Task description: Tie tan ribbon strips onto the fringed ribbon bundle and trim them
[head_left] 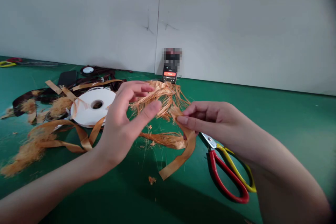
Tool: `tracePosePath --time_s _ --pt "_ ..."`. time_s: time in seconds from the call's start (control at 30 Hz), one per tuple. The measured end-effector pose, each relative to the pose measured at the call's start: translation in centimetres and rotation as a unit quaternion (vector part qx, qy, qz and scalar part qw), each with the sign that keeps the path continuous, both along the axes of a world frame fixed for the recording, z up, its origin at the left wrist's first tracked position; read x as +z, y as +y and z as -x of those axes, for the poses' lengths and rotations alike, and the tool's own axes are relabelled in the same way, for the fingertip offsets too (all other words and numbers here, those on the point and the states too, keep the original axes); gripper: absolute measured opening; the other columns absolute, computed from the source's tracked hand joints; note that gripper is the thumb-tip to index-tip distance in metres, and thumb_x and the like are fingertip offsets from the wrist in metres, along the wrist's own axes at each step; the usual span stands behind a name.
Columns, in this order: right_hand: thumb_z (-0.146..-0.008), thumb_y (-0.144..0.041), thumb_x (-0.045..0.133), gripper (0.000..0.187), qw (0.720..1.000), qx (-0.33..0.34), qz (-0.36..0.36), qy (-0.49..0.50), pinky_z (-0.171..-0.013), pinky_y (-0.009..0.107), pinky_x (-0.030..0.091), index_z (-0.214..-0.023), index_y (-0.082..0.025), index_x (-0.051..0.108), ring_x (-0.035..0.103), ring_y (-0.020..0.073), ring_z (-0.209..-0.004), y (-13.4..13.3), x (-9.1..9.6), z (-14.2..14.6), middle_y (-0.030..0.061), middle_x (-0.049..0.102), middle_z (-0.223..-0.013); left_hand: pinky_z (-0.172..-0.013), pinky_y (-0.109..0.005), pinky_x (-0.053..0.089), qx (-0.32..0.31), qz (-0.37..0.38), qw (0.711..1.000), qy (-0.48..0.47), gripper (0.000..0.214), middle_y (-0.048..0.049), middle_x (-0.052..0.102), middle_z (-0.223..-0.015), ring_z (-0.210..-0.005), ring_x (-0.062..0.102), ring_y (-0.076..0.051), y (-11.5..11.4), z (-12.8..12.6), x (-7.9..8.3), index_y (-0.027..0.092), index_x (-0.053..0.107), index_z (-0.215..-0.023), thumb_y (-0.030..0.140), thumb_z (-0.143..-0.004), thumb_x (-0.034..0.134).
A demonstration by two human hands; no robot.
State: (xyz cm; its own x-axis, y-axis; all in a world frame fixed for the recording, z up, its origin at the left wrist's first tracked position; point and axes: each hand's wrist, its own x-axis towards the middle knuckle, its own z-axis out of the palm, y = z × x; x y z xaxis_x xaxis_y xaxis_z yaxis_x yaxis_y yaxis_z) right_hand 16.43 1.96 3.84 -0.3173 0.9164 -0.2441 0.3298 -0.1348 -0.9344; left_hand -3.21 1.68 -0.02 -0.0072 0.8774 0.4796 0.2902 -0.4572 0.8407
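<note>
Between thumb and fingers my right hand [210,119] pinches a strip of golden-orange ribbon [187,152], whose cut end hangs down toward the table. My left hand [126,122] is raised with its fingers apart and holds nothing. Behind the two hands lies a heap of frayed orange ribbon strands [164,99]. A bundle of frayed ribbon [165,140] rests on the table below the gap between my hands. Scissors [225,168] with one red and one yellow handle lie under my right wrist, their blades mostly hidden.
A white ribbon spool [85,103] lies left of my left hand, with loose ribbon and fuzzy fraying [36,147] around it. A phone [170,71] leans against the grey wall [236,24]. Dark ribbons [23,99] and another yellow-handled tool [9,63] are at the far left of the green table [283,115].
</note>
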Motion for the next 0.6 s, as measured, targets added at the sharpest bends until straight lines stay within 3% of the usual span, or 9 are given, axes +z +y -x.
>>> tracePosePath --time_s 0.1,0.2,0.37,0.6 --pt "-0.077 -0.028 0.07 0.014 1.0 0.002 0.001 0.018 -0.055 0.022 0.04 -0.07 -0.018 0.066 0.052 0.008 -0.058 -0.12 -0.01 0.22 -0.0028 0.061 -0.063 -0.103 -0.038 0.04 0.031 -0.088 0.99 0.108 0.025 -0.0091 0.053 -0.115 -0.121 0.05 -0.025 -0.63 -0.43 0.22 0.021 0.061 -0.1 0.027 -0.078 0.073" --pt "-0.078 -0.026 0.069 0.011 1.0 0.008 -0.016 0.016 -0.055 0.021 0.041 -0.071 -0.018 0.066 0.054 0.0083 -0.06 -0.28 0.01 0.39 -0.0024 0.063 -0.065 -0.102 -0.041 0.041 0.036 -0.103 0.978 0.177 0.02 -0.0106 0.054 -0.115 -0.118 0.052 -0.027 -0.88 -0.71 0.34 0.02 0.065 -0.095 0.028 -0.078 0.073" --pt "-0.083 -0.028 0.064 0.015 0.999 0.026 -0.031 -0.026 -0.055 0.021 0.04 -0.072 -0.019 0.066 0.053 0.0082 -0.06 -0.46 -0.2 0.53 -0.0029 0.062 -0.065 -0.098 -0.038 0.044 -0.009 -0.036 0.985 0.169 0.004 -0.0087 0.058 -0.112 -0.111 0.057 -0.022 -0.66 -0.89 0.42 0.019 0.068 -0.082 0.022 -0.082 0.066" --pt "-0.084 -0.033 0.061 0.016 0.998 0.032 -0.021 -0.042 -0.059 0.026 0.042 -0.075 -0.02 0.067 0.057 0.0112 -0.065 -0.43 -0.56 0.67 -0.0008 0.066 -0.07 -0.091 -0.032 0.049 -0.063 0.062 0.992 0.095 0.008 -0.0048 0.059 -0.104 -0.104 0.059 -0.018 -0.64 -0.92 0.44 0.019 0.064 -0.071 0.018 -0.078 0.064"
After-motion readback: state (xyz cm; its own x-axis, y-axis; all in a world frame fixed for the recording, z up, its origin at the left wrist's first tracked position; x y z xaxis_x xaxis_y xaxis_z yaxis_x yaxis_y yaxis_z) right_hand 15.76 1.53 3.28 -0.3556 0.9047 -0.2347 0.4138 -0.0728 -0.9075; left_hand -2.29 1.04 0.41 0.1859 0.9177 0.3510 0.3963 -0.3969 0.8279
